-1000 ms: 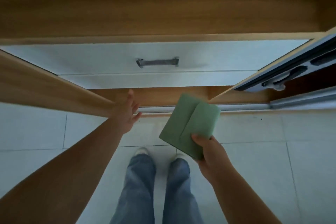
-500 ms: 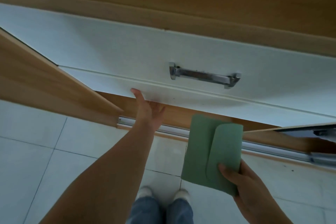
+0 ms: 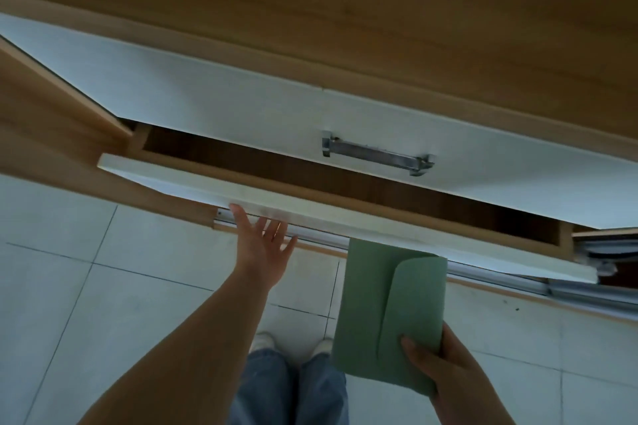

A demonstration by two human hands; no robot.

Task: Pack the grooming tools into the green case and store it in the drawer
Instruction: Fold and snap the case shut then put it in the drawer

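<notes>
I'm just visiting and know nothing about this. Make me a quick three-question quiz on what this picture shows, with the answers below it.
1. True or false: the lower drawer is pulled partly open.
2. Which hand holds the green case?
A. the left hand
B. the right hand
C. neither
3. Fill in: the metal handle sits on the ___ drawer front.

Key
1. True: a dark gap shows behind its white front.
2. B: its thumb lies across the flap; the left hand, fingers spread, is at the underside of the lower drawer's front edge.
3. upper
</notes>
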